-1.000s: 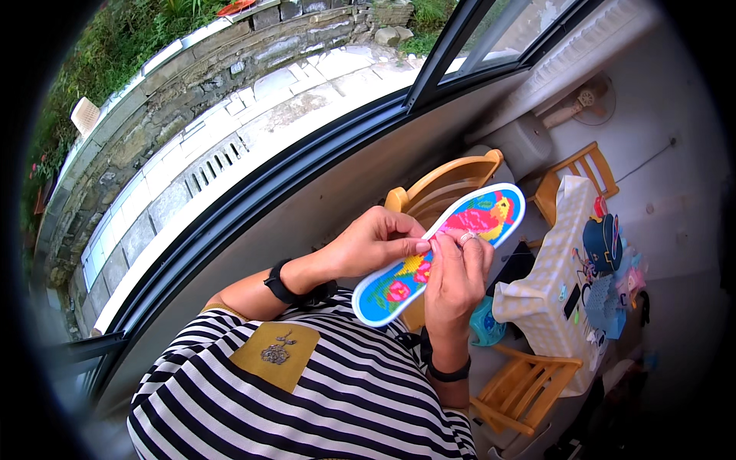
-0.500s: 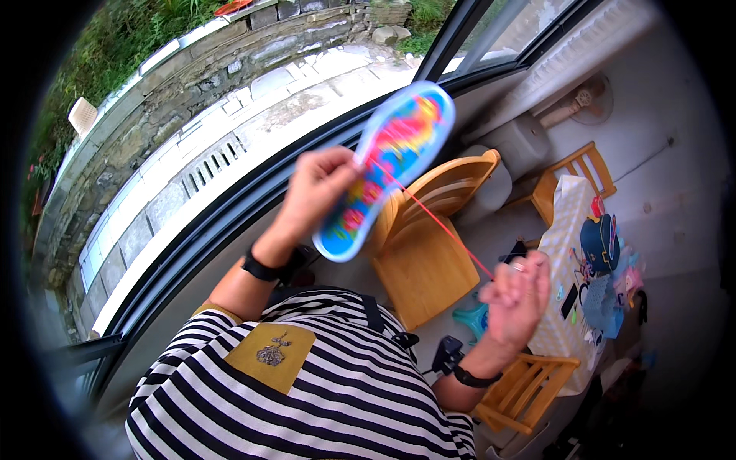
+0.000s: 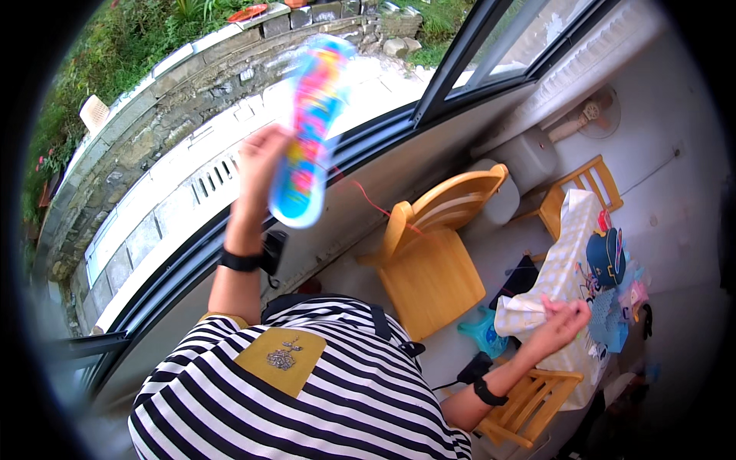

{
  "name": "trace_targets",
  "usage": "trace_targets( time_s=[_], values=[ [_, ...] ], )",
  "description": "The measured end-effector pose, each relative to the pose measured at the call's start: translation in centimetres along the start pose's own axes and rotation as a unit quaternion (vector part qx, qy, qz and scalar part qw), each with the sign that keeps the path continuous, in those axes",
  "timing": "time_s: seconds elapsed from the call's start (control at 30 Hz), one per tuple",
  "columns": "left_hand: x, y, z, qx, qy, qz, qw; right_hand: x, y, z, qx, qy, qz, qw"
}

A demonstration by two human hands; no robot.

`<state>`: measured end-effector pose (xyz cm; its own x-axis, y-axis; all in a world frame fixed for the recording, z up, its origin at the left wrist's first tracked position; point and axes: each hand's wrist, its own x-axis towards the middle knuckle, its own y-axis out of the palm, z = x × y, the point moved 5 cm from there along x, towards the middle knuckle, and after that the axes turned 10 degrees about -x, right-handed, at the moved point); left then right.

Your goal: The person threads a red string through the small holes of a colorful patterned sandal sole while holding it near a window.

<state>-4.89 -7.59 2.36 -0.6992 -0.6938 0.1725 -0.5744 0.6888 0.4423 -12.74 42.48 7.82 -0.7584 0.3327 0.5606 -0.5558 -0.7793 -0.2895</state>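
My left hand (image 3: 261,162) pinches the edge of an insole (image 3: 313,126), held up before the window. The insole is blue with pink, red and yellow patterning and a pale rim; motion smears it. From its right side a red thread (image 3: 368,198) runs slackly to the right, over the chair's back, then fades from sight. Far out to the right is my right hand (image 3: 563,326), its fingers curled together in front of the cloth-covered table. Whether the thread's end or a needle is between them is too small to see.
A wooden chair (image 3: 431,280) stands ahead of me, beside the dark window frame (image 3: 383,146). At right, a checked tablecloth (image 3: 571,230) bears a dark blue bag (image 3: 606,257) and several small things. A second chair (image 3: 529,402) is by my right forearm, near a turquoise stool (image 3: 479,330).
My left hand has carried the insole up and left and turned it more upright. My right hand has moved right and slightly down. The red thread went from taut to slack.
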Motion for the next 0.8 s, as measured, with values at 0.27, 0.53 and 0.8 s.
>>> trace_targets(
  time_s=[0.27, 0.53, 0.8],
  values=[
    [-8.6, 12.8, 1.5, -0.042, -0.171, 0.302, 0.937, -7.9, 10.0, 12.9, -0.013, -0.132, 0.289, 0.948],
    [-10.1, 13.4, 2.2, -0.094, -0.218, 0.332, 0.913, -8.6, 10.8, 14.2, -0.027, -0.221, 0.28, 0.934],
    [-10.4, 13.6, 2.4, -0.093, -0.236, 0.336, 0.907, -8.4, 10.5, 14.3, -0.041, -0.215, 0.282, 0.934]
  ],
)
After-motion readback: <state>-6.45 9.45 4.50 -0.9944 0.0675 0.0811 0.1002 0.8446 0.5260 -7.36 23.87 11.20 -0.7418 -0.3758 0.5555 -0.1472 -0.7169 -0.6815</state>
